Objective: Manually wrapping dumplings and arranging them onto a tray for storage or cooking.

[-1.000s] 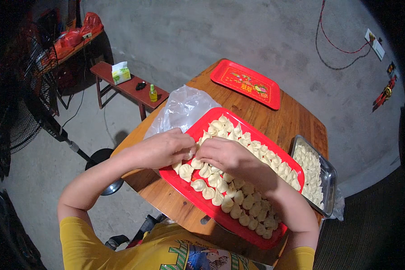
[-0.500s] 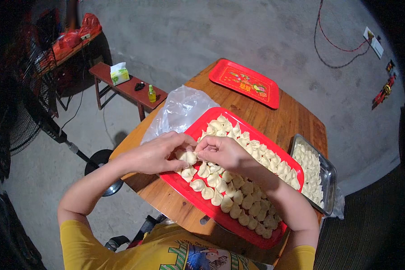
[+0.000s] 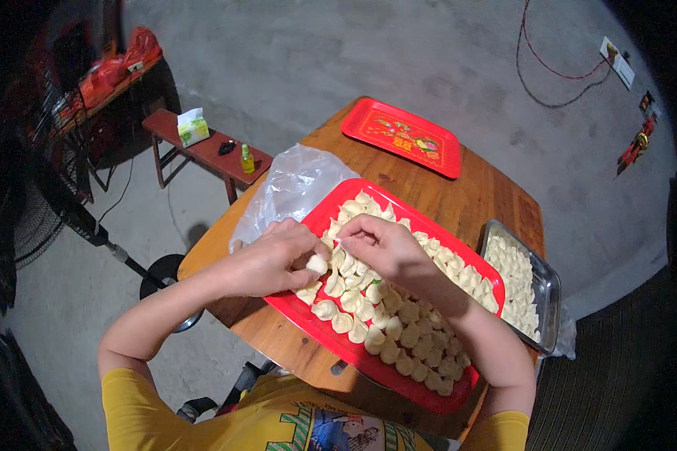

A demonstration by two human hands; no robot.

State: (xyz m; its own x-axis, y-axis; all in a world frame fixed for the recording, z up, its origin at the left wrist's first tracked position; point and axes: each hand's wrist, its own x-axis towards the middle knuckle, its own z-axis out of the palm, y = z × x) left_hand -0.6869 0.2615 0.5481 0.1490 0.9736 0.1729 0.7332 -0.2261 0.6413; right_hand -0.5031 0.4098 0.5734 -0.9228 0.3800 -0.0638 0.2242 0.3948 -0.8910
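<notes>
A red tray (image 3: 282,298) full of pale, pinched dumplings (image 3: 351,301) lies on the wooden table. Over its left end, my left hand (image 3: 271,259) has its thumb and fingers curled round a dumpling (image 3: 317,264). Just to the right, my right hand (image 3: 387,246) pinches thumb and forefinger together at the pointed top of another dumpling (image 3: 341,258), low among the rows. My right forearm hides part of the rows and shades the near ones. A bit of green shows among the dumplings below this hand.
A second red tray (image 3: 402,138) with a printed pattern lies at the table's far end. A metal tray (image 3: 553,293) of dumplings stands at right. Beside my left hand rests a clear plastic bag (image 3: 297,180). A fan (image 3: 90,229) and a bench (image 3: 203,152) stand left.
My right hand has moved slightly right and up, away from my left hand, which has shifted a little left. The dumpling between them is now only in my left hand. The view has shifted slightly.
</notes>
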